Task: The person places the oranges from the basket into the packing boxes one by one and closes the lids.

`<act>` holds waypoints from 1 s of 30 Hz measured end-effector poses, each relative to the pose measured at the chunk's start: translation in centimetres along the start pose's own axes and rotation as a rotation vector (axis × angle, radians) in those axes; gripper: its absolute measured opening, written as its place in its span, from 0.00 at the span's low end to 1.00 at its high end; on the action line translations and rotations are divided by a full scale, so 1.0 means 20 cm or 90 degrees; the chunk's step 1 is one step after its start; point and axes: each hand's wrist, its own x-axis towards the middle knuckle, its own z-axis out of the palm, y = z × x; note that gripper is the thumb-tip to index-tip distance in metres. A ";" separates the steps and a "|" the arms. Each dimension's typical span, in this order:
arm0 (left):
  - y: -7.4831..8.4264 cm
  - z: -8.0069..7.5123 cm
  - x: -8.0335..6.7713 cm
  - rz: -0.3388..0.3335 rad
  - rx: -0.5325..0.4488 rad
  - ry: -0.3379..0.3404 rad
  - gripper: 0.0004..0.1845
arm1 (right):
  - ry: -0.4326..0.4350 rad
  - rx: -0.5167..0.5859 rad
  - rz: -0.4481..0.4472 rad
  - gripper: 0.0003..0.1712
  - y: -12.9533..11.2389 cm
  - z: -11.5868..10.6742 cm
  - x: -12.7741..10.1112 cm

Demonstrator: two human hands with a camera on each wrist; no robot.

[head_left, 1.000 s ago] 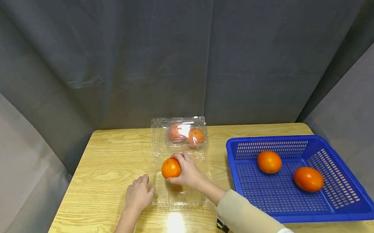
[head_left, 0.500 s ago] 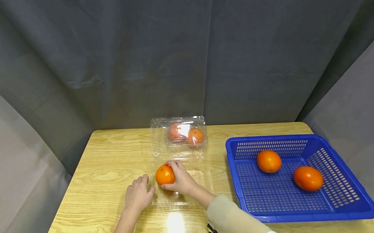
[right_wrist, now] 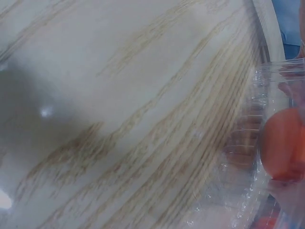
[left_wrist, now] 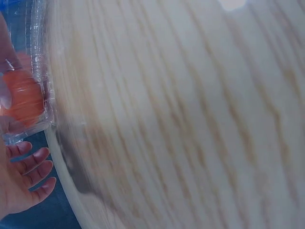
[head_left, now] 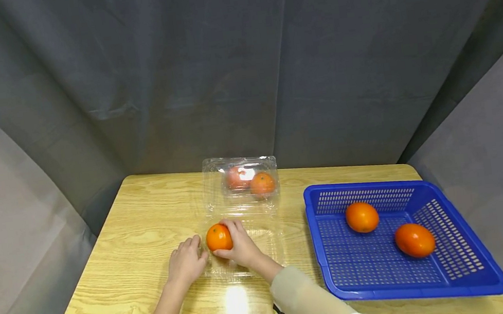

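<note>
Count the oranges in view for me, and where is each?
5. One in the right hand over the clear box, two by its raised lid, two in the blue basket. None seem hidden.

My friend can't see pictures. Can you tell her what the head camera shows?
A person's right hand holds an orange fruit in an open clear plastic box on a wooden table, with the left hand resting beside it. To the right, a blue basket holds two more fruits.

Orange fruit point(head_left: 219, 237), blue basket point(head_left: 478, 276)
</note>
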 end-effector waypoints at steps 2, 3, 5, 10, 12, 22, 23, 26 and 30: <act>0.00 0.00 0.00 0.002 0.000 0.003 0.14 | 0.009 -0.002 -0.003 0.41 0.00 0.00 0.00; 0.00 0.00 0.00 0.003 0.000 0.005 0.14 | 0.013 -0.002 -0.003 0.41 0.00 0.00 0.00; 0.00 0.00 0.00 0.004 0.000 0.005 0.13 | 0.020 -0.005 0.000 0.41 0.00 0.01 0.00; 0.00 0.01 0.00 0.000 -0.001 -0.001 0.14 | 0.044 -0.004 0.015 0.42 0.00 0.02 0.00; 0.00 0.01 0.00 -0.002 -0.003 -0.003 0.14 | 0.053 0.002 0.027 0.43 0.01 0.03 -0.01; 0.00 0.01 0.01 -0.003 -0.007 -0.001 0.12 | 0.063 0.027 0.062 0.44 0.02 0.05 -0.01; 0.00 0.01 0.01 -0.003 -0.007 -0.001 0.12 | 0.062 0.027 0.060 0.44 0.02 0.05 -0.01; 0.00 0.01 0.01 -0.004 -0.005 0.001 0.12 | 0.066 0.024 0.049 0.44 0.03 0.05 -0.02; 0.00 0.01 0.00 -0.003 -0.009 0.001 0.11 | 0.074 0.021 0.033 0.45 0.03 0.05 -0.02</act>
